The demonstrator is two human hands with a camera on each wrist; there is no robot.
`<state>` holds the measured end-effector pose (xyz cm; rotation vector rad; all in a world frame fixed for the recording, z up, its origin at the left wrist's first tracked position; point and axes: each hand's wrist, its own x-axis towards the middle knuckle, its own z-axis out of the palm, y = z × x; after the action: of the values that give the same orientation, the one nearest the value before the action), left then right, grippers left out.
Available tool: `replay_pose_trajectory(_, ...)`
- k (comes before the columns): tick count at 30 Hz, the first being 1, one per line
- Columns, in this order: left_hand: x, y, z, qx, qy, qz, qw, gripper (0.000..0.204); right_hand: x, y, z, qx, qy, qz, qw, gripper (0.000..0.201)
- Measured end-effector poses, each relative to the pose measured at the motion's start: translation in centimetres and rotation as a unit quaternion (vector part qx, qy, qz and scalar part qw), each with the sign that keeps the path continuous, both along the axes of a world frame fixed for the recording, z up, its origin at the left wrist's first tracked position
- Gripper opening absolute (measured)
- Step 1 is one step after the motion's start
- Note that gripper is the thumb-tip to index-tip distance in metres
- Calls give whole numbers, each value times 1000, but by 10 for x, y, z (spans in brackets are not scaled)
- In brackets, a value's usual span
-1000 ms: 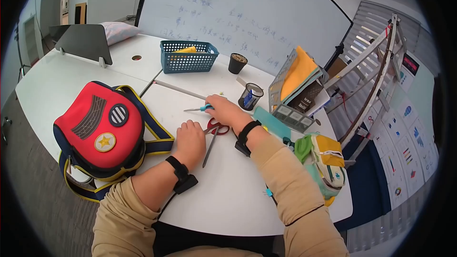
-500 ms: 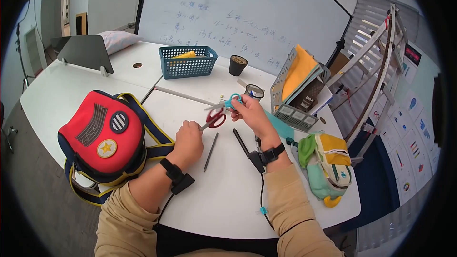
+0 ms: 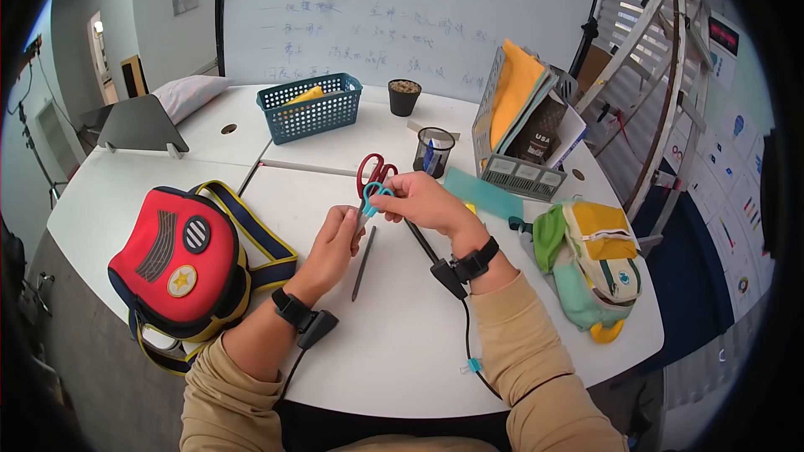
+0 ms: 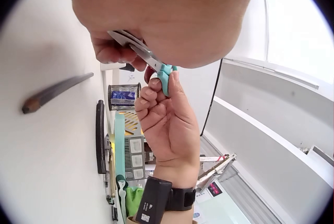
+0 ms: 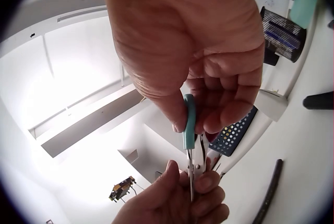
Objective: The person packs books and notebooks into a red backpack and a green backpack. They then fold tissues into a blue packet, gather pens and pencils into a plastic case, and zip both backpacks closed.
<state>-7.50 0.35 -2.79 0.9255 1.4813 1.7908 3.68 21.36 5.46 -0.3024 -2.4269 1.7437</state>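
In the head view, my left hand [image 3: 335, 243] grips red-handled scissors [image 3: 379, 174] by the blades, their finger loops pointing up. My right hand [image 3: 427, 201] pinches the light-blue handle of smaller scissors [image 5: 189, 122] between thumb and fingers. Their metal blades run down to my left fingers, and in the left wrist view the two blades lie a little apart under that hand. A dark pencil [image 3: 363, 264] lies on the table just right of my left hand. Below my right hand lies a black stick-like thing [image 3: 421, 238].
The red backpack [image 3: 180, 264] sits at left, a small green-and-yellow backpack [image 3: 599, 264] at right. Farther back are a blue basket [image 3: 314, 121], a black pot [image 3: 404, 100], a mesh pen cup [image 3: 434, 151] and a grey file holder [image 3: 519, 177]. A teal folder [image 3: 486, 192] lies before the holder.
My right hand has lifted the blue-handled scissors off the table area and brought them to my left hand. The red-handled scissors have risen and turned loops-up in my left hand.
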Motion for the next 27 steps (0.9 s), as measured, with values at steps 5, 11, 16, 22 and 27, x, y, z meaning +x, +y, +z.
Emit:
replay_pose_trajectory(5, 3, 0, 1, 31, -49, -42, 997, 27, -1, -15, 3, -50, 24, -26, 998, 29)
replay_pose_trajectory(11, 11, 1, 8, 75, -105, -40, 991, 25, 3, -23, 15, -33, 14, -94, 995, 45)
replay_pose_trajectory(16, 9, 1, 7, 99, -124, -52, 986, 24, 1, -32, 13, -58, 33, -146, 987, 48)
replay_pose_trajectory(22, 10, 2, 4, 81, -58, -44, 994, 25, -6, -13, -6, -82, 64, -20, 994, 36)
replay_pose_trajectory(27, 10, 6, -3, 45, -15, -27, 999, 30, -3, -17, 1, -83, 72, -57, 992, 30)
